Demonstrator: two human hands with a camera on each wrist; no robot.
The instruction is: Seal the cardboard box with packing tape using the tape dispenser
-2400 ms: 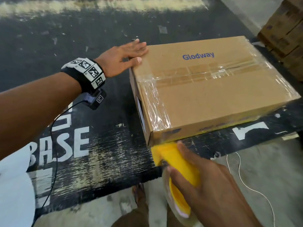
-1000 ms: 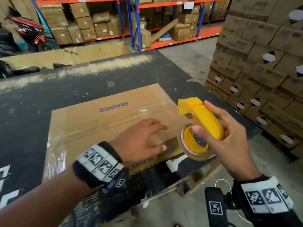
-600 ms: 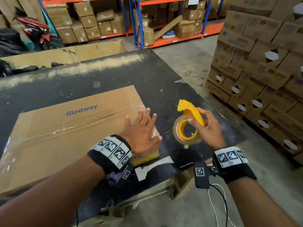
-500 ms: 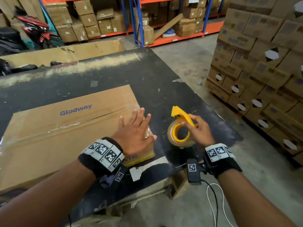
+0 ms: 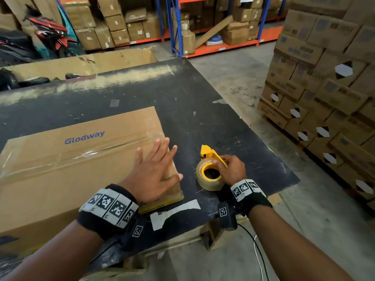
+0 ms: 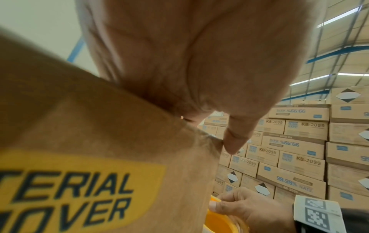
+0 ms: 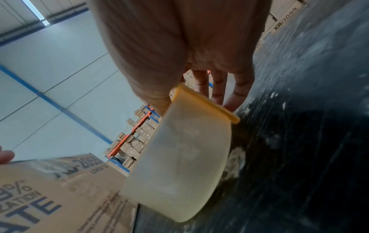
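Observation:
A flat cardboard box (image 5: 71, 169) printed "Glodway" lies on the black table (image 5: 182, 98), with clear tape along its top seam and over its ends. My left hand (image 5: 156, 169) presses flat on the box's near right corner, fingers straight and spread; its palm (image 6: 189, 55) fills the left wrist view above the box's side (image 6: 89, 157). Just right of the box, the yellow tape dispenser (image 5: 211, 171) with its clear roll rests on the table. My right hand (image 5: 229, 169) holds the dispenser's handle; the roll (image 7: 179, 165) and curled fingers (image 7: 219, 88) show in the right wrist view.
A tall pallet stack of cartons (image 5: 324, 88) stands close on the right. Orange and blue racking (image 5: 172, 27) with boxes runs along the back. An open carton (image 5: 81, 61) sits behind the table. A white label strip (image 5: 172, 213) lies on the table's near edge.
My right hand has lowered the tape dispenser from mid-air onto the table beside the box. The left hand moved from the box's far end to its near right corner and flattened.

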